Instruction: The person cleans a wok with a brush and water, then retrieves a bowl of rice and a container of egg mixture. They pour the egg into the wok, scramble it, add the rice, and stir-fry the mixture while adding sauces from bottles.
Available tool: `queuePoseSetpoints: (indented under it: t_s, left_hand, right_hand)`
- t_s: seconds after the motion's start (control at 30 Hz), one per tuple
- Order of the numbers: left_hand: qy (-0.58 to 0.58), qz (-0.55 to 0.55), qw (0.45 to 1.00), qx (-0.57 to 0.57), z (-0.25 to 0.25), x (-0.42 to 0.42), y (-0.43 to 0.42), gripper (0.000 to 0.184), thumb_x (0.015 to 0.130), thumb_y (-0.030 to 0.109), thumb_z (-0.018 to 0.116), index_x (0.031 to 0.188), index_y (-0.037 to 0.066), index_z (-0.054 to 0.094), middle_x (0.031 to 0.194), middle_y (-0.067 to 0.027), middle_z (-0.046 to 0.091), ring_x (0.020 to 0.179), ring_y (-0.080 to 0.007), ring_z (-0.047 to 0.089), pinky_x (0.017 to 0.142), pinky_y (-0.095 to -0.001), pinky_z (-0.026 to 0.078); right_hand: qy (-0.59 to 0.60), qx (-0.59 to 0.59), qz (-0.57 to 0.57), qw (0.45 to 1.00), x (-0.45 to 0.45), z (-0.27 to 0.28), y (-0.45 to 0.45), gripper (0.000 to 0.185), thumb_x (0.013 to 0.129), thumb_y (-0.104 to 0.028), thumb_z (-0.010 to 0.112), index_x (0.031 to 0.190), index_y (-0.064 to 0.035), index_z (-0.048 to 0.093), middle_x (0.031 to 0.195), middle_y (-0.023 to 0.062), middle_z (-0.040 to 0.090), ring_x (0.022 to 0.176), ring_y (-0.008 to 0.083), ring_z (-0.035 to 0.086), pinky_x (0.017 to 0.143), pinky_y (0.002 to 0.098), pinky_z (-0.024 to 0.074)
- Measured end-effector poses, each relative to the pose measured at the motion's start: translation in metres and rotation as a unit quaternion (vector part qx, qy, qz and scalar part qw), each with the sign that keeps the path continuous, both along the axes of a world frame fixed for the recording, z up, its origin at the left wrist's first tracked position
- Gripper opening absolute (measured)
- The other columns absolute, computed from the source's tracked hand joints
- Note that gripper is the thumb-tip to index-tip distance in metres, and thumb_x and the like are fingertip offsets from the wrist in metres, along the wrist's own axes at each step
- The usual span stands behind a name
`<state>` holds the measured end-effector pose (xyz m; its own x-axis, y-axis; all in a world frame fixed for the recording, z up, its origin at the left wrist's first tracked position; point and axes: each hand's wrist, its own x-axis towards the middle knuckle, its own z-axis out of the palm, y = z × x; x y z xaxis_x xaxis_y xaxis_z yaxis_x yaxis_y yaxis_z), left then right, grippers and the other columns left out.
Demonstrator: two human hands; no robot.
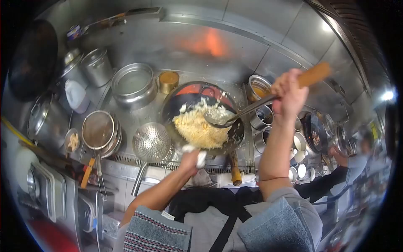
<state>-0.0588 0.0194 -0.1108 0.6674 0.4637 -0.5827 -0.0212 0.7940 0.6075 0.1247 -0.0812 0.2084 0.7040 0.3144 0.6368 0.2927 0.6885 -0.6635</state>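
A wok (237, 133) holds a heap of pale yellow rice (199, 128) with white bits along its far side. My left hand (191, 161) is closed around a folded white cloth (201, 160) at the wok's near rim, gripping the wok through it. In my right hand (289, 90) is a long ladle (252, 110) with a wooden handle, raised to the right of the wok. The ladle's bowl rests in the rice at its right side. Red glow (195, 89) shows at the wok's far side.
Left of the wok are a perforated skimmer (151, 143), a mesh strainer (98, 130), a large metal pot (133, 86) and a small orange-filled tin (168, 80). Several containers stand at right, with another person's hand (337, 156) beyond. Orange light (210, 44) shows on the metal back wall.
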Motion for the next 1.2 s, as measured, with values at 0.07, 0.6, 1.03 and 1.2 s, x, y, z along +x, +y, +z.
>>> queuePoseSetpoints:
  t_s: [0.07,0.6,1.03,1.2]
  left_hand:
    - [0.047,-0.062,0.994,0.079,-0.029,0.039,0.02,0.016,0.084,0.017,0.057,0.084,0.0,0.057,0.064,-0.0077,0.057,0.049,-0.0222,0.055,0.042,-0.0388,0.042]
    - [0.101,-0.056,0.98,0.165,-0.039,0.012,-0.002,0.017,0.079,0.006,0.057,0.093,-0.004,0.058,0.08,-0.0134,0.063,0.063,-0.0229,0.063,0.051,-0.0382,0.049]
    - [-0.033,0.008,0.997,0.073,-0.06,0.034,0.027,0.045,0.09,0.031,0.063,0.115,-0.005,0.05,0.095,-0.0125,0.063,0.077,-0.0194,0.063,0.061,-0.0344,0.051]
    - [0.041,0.099,0.993,0.052,-0.055,-0.088,0.022,0.033,0.095,0.029,0.058,0.114,0.002,0.056,0.095,-0.0077,0.064,0.077,-0.0174,0.063,0.064,-0.0331,0.052]
  right_hand:
    - [0.082,-0.128,-0.063,0.986,0.026,-0.075,0.057,0.028,0.092,-0.029,0.065,0.083,-0.0113,0.045,0.056,-0.0056,0.04,0.042,0.0054,0.038,0.037,0.0232,0.0309]
    - [0.114,-0.146,-0.045,0.982,0.062,-0.116,0.114,0.028,0.091,-0.024,0.066,0.081,-0.0075,0.046,0.055,-0.0015,0.043,0.04,0.0082,0.038,0.037,0.0252,0.0309]
    - [-0.02,-0.109,0.122,0.986,0.095,0.028,0.058,0.037,0.091,-0.033,0.065,0.068,-0.0148,0.043,0.052,-0.0063,0.037,0.041,0.0062,0.032,0.043,0.0233,0.0281]
    - [0.104,-0.201,0.0,0.974,0.117,-0.15,0.142,0.031,0.095,-0.028,0.059,0.072,-0.0137,0.043,0.051,-0.0054,0.036,0.041,0.007,0.033,0.041,0.024,0.0275]
